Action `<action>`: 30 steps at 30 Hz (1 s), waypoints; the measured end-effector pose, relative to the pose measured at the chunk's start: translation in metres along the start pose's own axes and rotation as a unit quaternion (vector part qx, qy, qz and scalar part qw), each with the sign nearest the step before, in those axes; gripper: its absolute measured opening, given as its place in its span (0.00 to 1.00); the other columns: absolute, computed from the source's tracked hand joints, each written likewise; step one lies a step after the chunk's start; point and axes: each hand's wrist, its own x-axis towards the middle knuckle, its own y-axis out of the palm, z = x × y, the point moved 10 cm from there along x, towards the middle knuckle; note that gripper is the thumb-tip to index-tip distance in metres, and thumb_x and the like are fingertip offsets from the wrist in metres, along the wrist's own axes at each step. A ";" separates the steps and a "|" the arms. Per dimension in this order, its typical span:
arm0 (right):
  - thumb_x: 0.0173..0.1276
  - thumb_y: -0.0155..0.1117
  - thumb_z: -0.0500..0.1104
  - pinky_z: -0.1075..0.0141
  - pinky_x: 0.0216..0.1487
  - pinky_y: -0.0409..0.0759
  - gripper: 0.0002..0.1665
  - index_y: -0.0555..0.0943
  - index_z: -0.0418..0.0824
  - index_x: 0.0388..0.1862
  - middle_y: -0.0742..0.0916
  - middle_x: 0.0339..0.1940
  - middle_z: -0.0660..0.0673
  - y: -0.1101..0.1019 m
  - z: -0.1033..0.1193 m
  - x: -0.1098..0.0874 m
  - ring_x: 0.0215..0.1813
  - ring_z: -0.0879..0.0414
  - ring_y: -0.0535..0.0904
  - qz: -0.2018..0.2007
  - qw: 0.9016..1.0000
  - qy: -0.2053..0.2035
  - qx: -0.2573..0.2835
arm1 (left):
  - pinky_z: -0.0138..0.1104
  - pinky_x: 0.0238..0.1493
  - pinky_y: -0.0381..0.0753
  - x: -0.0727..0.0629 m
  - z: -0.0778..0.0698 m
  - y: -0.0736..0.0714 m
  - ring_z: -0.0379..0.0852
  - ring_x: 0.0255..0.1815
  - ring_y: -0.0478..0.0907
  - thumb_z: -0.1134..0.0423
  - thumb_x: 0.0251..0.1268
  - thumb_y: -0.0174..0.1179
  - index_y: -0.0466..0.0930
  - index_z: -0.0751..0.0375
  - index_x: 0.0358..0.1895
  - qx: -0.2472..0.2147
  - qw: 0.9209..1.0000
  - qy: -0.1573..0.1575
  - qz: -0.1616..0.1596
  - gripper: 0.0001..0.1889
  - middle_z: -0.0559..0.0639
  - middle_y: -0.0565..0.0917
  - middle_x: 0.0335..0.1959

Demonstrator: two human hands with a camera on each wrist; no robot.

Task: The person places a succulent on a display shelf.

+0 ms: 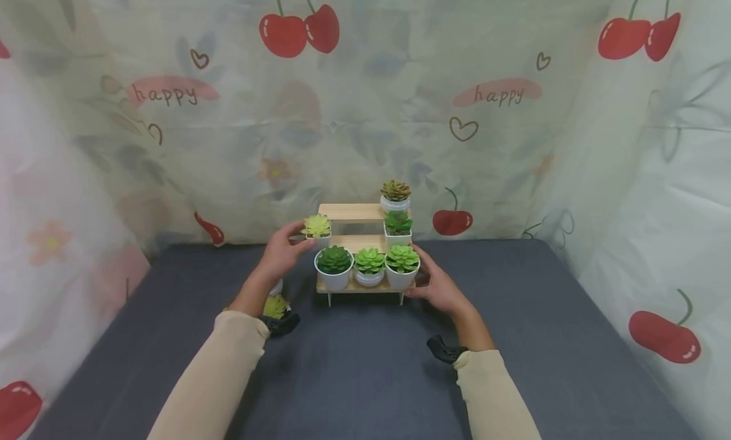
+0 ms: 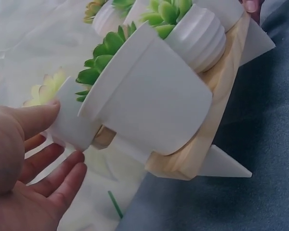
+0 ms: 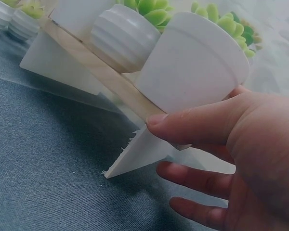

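Note:
My left hand [image 1: 281, 254] pinches a small white pot with a pale yellow-green succulent [image 1: 316, 226] at the left end of the middle tier of a wooden plant stand [image 1: 358, 242]. In the left wrist view the thumb lies against the pot and the fingers spread below it. At the stand's right end my right hand [image 1: 440, 289] grips the bottom shelf, thumb on its edge [image 3: 144, 108]. The bottom tier carries a dark green succulent [image 1: 334, 266] and two light green ones [image 1: 369, 266]. A square-potted succulent [image 1: 398, 229] sits at the middle tier's right end.
A reddish-green succulent [image 1: 395, 195] occupies the right end of the top tier. More potted succulents [image 1: 276, 305] stand on the dark cloth-covered table [image 1: 365, 370], partly hidden behind my left forearm. A printed curtain [image 1: 365, 110] encloses the back and sides.

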 end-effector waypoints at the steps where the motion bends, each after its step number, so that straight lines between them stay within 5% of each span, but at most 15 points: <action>1: 0.55 0.72 0.27 0.41 0.56 0.72 0.59 0.49 0.43 0.80 0.68 0.72 0.33 0.001 0.005 -0.002 0.63 0.36 0.71 0.003 1.000 -0.001 0.003 | 0.52 0.57 0.73 0.000 0.000 0.000 0.62 0.63 0.70 0.60 0.68 0.62 0.62 0.62 0.73 -0.001 1.000 -0.002 -0.004 0.32 0.63 0.66 0.69; 12: 0.56 0.69 0.25 0.39 0.58 0.70 0.58 0.48 0.38 0.79 0.66 0.72 0.31 0.002 0.023 -0.007 0.66 0.35 0.68 0.007 1.000 -0.002 0.008 | 0.50 0.55 0.75 -0.002 0.001 -0.004 0.61 0.58 0.75 0.62 0.64 0.65 0.71 0.64 0.66 -0.004 0.998 -0.007 -0.061 0.28 0.64 0.77 0.57; 21: 0.55 0.69 0.24 0.37 0.57 0.69 0.58 0.48 0.37 0.79 0.65 0.73 0.30 0.000 0.012 -0.004 0.66 0.33 0.68 0.006 1.000 -0.010 0.023 | 0.49 0.55 0.75 -0.002 -0.020 0.006 0.61 0.55 0.77 0.63 0.65 0.64 0.75 0.68 0.61 0.032 0.997 0.027 -0.067 0.23 0.66 0.81 0.52; 30: 0.55 0.73 0.28 0.42 0.57 0.73 0.61 0.49 0.47 0.80 0.65 0.74 0.37 0.000 -0.015 0.005 0.66 0.37 0.69 -0.004 1.000 -0.016 0.007 | 0.47 0.53 0.77 0.001 -0.028 0.018 0.57 0.55 0.78 0.59 0.67 0.63 0.75 0.65 0.62 0.081 0.996 0.014 -0.045 0.23 0.62 0.82 0.52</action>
